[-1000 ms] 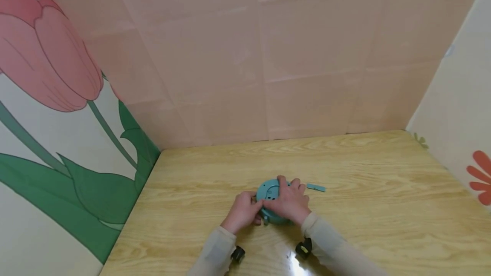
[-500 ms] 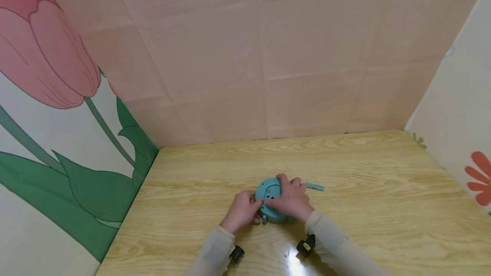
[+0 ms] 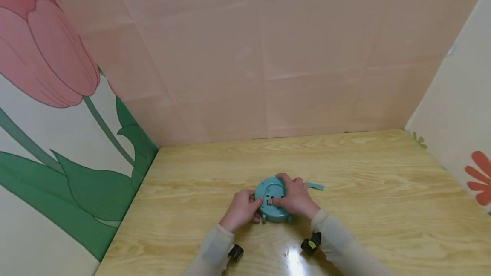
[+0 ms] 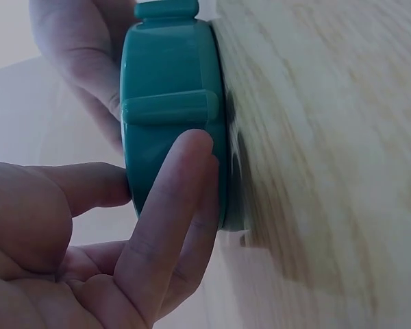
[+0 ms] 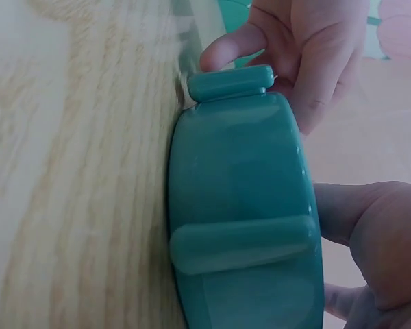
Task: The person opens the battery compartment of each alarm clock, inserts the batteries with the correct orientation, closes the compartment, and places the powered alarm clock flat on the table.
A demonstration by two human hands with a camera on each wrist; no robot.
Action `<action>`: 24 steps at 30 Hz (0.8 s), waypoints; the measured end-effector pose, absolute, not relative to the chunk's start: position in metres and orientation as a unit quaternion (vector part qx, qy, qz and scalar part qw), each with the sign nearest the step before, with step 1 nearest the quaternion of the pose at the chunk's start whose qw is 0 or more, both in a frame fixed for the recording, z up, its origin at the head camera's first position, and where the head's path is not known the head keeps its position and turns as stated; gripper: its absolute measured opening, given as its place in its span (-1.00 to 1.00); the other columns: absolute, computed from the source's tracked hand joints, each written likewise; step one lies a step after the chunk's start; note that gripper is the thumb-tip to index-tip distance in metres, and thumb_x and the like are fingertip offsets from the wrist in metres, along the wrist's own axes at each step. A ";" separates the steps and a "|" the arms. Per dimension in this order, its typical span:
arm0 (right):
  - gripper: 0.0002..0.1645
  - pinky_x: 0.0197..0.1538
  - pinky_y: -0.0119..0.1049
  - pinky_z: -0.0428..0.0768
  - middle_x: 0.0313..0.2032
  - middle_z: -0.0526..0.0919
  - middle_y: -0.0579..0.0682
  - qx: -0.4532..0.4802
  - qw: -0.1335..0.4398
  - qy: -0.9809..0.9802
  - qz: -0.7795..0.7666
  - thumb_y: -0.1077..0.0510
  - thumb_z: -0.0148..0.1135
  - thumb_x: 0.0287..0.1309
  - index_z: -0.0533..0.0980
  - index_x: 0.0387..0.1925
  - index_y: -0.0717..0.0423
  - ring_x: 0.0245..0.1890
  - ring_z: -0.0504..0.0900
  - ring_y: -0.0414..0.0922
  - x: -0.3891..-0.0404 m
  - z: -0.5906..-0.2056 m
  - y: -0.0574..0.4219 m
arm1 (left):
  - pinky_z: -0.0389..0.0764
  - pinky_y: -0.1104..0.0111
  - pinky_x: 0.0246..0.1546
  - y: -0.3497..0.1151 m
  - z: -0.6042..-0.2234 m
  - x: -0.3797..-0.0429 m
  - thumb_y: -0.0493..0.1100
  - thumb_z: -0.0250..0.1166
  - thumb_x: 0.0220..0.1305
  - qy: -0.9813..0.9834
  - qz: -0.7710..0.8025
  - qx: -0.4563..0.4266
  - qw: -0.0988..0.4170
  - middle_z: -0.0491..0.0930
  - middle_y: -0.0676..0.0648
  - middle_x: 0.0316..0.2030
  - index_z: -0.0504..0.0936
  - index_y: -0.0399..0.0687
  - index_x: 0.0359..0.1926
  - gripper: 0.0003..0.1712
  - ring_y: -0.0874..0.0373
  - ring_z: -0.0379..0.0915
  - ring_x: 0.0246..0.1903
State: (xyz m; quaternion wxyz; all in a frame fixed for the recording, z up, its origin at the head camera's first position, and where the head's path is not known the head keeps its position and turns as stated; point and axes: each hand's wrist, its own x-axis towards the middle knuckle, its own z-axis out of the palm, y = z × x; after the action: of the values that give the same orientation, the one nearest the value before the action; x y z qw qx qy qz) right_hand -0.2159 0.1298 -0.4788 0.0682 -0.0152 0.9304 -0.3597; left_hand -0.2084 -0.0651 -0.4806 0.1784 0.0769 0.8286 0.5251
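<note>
A round teal alarm clock (image 3: 273, 212) lies back side up on the wooden table, its small feet toward the person. Dark holes and a curved recess mark its back. My left hand (image 3: 242, 210) grips the left edge, thumb on top and fingers along the side wall; the left wrist view shows those fingers against the teal side (image 4: 168, 68). Across the right part of the back lies my right hand (image 3: 297, 197), index finger at the far rim and thumb tip at a small dark slot near the middle. In the right wrist view, its thumb meets the back of the clock (image 5: 243, 164).
A thin teal strip (image 3: 315, 186), like a small cover, lies on the table (image 3: 364, 208) just right of the clock. A pink-covered wall (image 3: 264, 76) rises behind the table, with flower-printed panels (image 3: 126, 156) at the sides.
My right hand has shifted slightly right, and its thumb has moved, so more of the clock's back shows. The left hand keeps its hold on the edge.
</note>
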 end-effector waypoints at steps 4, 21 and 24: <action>-0.04 -0.16 -0.02 0.51 0.03 0.36 0.34 -0.021 0.064 0.927 -0.368 -0.08 0.59 -0.05 0.34 0.37 -0.05 -0.01 0.27 0.22 -0.218 -0.483 0.132 | 0.73 0.25 -0.55 -0.066 -0.479 -0.210 -0.20 0.19 0.46 0.831 0.521 0.083 0.178 0.62 -0.15 -0.57 0.60 -0.32 0.05 -0.71 0.00 0.65 -0.62; -0.48 -0.15 -0.04 0.68 0.00 0.62 0.24 -0.051 0.100 0.909 -0.402 0.02 0.30 0.30 0.50 0.19 0.19 -0.09 0.62 0.09 -0.231 -0.469 0.175 | 0.73 0.26 -0.55 -0.065 -0.481 -0.207 -0.20 0.20 0.45 0.825 0.531 0.064 0.181 0.61 -0.13 -0.55 0.54 -0.37 0.18 -0.60 0.09 0.62 -0.65; -0.62 -0.24 -0.13 0.66 -0.14 0.66 0.18 -0.053 0.065 0.926 -0.368 0.10 0.27 0.30 0.58 0.06 0.24 -0.22 0.62 0.01 -0.237 -0.468 0.188 | 0.74 0.26 -0.53 -0.065 -0.479 -0.207 -0.20 0.20 0.45 0.827 0.529 0.064 0.180 0.61 -0.13 -0.54 0.54 -0.38 0.18 -0.60 0.09 0.62 -0.64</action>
State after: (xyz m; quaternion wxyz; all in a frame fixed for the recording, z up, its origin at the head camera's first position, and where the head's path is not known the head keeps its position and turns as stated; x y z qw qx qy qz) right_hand -0.2367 0.1879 -0.4677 0.0654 -0.0526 0.9260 -0.3680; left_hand -0.2073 -0.0647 -0.4789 0.1798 0.0641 0.8268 0.5292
